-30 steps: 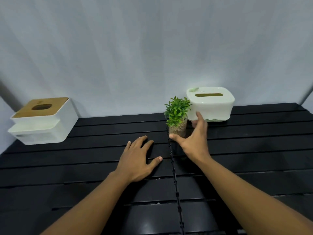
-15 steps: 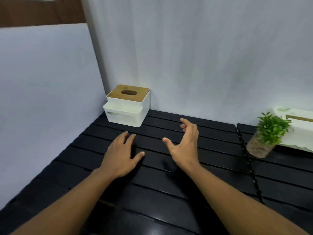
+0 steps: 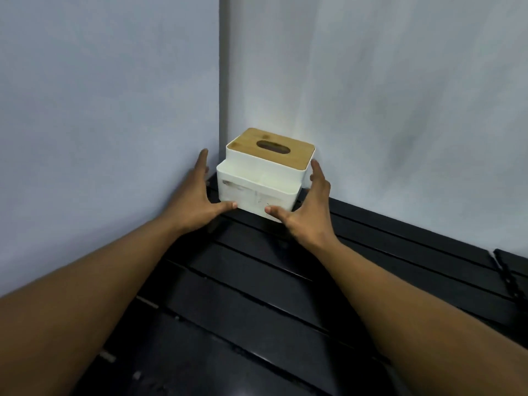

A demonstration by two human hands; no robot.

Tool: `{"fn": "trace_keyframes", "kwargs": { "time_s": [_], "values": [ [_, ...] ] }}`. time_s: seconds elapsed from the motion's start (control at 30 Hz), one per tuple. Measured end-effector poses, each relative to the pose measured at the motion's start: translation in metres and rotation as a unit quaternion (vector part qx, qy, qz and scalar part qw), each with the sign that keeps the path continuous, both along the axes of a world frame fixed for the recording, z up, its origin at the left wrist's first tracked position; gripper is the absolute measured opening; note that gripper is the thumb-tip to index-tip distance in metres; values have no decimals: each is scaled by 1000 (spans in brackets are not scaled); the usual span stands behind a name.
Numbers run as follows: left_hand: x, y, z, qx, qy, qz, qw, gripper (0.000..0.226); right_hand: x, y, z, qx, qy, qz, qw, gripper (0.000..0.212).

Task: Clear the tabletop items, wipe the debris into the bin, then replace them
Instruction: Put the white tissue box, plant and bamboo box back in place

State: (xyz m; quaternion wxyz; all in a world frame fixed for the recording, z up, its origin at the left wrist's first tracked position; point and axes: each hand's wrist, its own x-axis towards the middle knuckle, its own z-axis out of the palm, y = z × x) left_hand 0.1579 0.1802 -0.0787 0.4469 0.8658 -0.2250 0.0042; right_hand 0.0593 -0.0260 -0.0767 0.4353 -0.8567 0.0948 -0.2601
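A white tissue box (image 3: 255, 187) with a wooden slotted lid (image 3: 297, 154) stands on the black slatted tabletop (image 3: 257, 284), in the corner where two pale walls meet. My left hand (image 3: 196, 202) lies along its left side with straight fingers, thumb tip at the front lower left corner. My right hand (image 3: 309, 214) lies along the right side, fingers straight and thumb against the front lower edge. The box rests on the table between both hands. The plant and the second white box are out of view.
The left wall (image 3: 108, 138) stands close beside my left hand, and the back wall (image 3: 400, 110) is right behind the box. A black hinge strip (image 3: 510, 277) runs across the slats at the far right.
The view swung left toward the corner. Both hands left the tabletop and reached forward to either side of the tissue box. The plant and the other box dropped out of view.
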Motion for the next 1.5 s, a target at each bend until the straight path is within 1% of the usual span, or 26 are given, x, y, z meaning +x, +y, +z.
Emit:
{"fn": "trace_keyframes", "kwargs": {
  "time_s": [0.07,0.13,0.2,0.27,0.43,0.53,0.77,0.93,1.17,1.27,1.5],
  "values": [
    [4,-4,-1,-34,18,-39,998,111,6,-3,-6,10,3,1,1000,118],
    [3,-8,0,-44,9,-65,997,93,10,-5,-9,22,5,9,1000,118],
    [1,-12,1,-55,7,-53,997,81,9,-7,-9,31,7,14,999,118],
    [-6,-15,3,-57,4,-34,998,77,5,-9,-7,36,8,17,999,118],
    [-42,-32,18,-76,17,-37,996,72,-31,-27,2,44,4,13,999,115],
    [-69,-54,29,-96,25,-50,994,76,-68,-47,12,42,0,-7,999,113],
    [-145,-143,38,-132,67,-105,983,75,-172,-119,21,40,-1,-90,995,110],
    [-182,-196,31,-131,86,-141,978,68,-216,-165,16,47,10,-137,989,109],
    [-198,-230,22,-100,55,-134,984,59,-227,-196,2,70,3,-146,987,106],
    [-202,-236,20,-100,47,-132,985,60,-226,-203,0,89,-6,-135,987,103],
    [-201,-238,20,-92,39,-128,987,62,-221,-205,-3,110,-12,-132,985,106]
  ]
}}
